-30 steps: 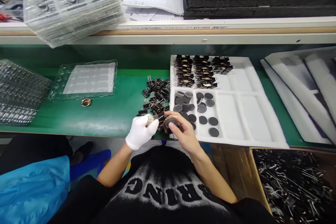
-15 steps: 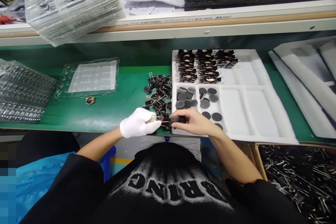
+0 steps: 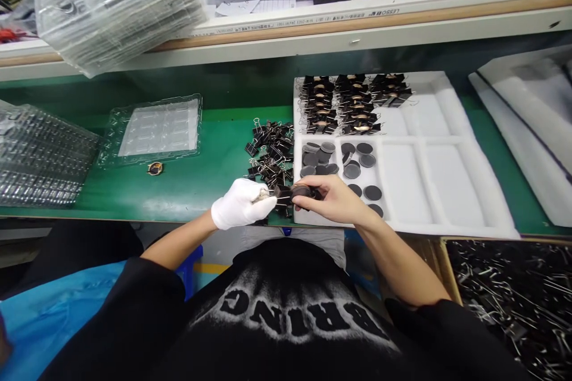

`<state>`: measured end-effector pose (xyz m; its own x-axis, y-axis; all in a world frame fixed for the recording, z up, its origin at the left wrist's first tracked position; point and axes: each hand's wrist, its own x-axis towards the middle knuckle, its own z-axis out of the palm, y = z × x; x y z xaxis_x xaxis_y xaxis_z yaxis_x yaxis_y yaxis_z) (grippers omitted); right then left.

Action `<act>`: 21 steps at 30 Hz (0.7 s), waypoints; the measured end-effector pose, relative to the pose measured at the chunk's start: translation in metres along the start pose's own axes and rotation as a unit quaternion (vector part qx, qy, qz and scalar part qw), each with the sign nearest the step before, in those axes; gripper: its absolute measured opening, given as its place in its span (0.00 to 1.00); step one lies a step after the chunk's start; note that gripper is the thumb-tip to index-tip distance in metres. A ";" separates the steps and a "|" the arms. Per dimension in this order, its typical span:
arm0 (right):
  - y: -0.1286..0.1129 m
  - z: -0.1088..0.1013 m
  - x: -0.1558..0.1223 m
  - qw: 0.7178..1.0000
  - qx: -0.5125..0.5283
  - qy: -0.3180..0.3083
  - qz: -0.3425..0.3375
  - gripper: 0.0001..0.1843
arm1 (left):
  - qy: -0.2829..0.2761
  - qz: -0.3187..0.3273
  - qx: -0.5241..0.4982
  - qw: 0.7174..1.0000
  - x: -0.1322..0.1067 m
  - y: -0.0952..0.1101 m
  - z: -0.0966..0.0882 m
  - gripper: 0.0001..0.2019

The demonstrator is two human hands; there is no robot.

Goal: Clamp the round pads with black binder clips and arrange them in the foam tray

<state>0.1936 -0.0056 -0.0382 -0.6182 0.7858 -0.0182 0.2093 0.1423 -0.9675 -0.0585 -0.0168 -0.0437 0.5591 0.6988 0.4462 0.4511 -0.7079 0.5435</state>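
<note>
My left hand [image 3: 243, 203], in a white glove, pinches the wire handles of a black binder clip [image 3: 282, 194]. My bare right hand [image 3: 328, 197] grips a dark round disc [image 3: 301, 191] between thumb and fingers, and black clip parts show around it. The clip in my left hand meets the disc's left edge; whether its jaws are around the edge I cannot tell. Just beyond my hands lies a pile of loose binder clips [image 3: 270, 152]. To the right, a white foam tray [image 3: 402, 190] holds loose grey discs [image 3: 352, 169] and rows of clipped discs [image 3: 319, 104].
A clear plastic tray [image 3: 156, 128] and a small gold-rimmed round piece [image 3: 155, 168] lie on the green table at left. Stacked clear trays [image 3: 44, 155] stand farther left. A box of binder clips [image 3: 513, 303] sits at lower right, and a shelf edge [image 3: 268, 36] crosses behind.
Both hands have shifted slightly right and up in the picture, still on the clip and disc. The whole view has moved a little.
</note>
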 end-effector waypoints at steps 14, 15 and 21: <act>-0.001 -0.003 0.000 0.998 0.021 -0.058 -0.017 0.09 | 0.002 0.035 0.045 0.998 0.004 0.005 0.004 0.21; 0.001 -0.003 -0.001 0.998 0.007 -0.050 -0.030 0.09 | -0.006 0.026 0.044 0.999 0.004 0.004 0.003 0.21; 0.007 0.000 -0.010 0.937 -0.195 0.137 -0.254 0.07 | -0.051 -0.081 0.009 0.995 0.004 0.007 -0.009 0.10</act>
<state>0.2014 -0.0121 -0.0448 -0.5068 0.6740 0.5375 0.2349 0.7079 -0.6661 -0.0596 -0.0179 -0.0322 0.5443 0.7912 0.2788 0.5537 -0.5885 0.5892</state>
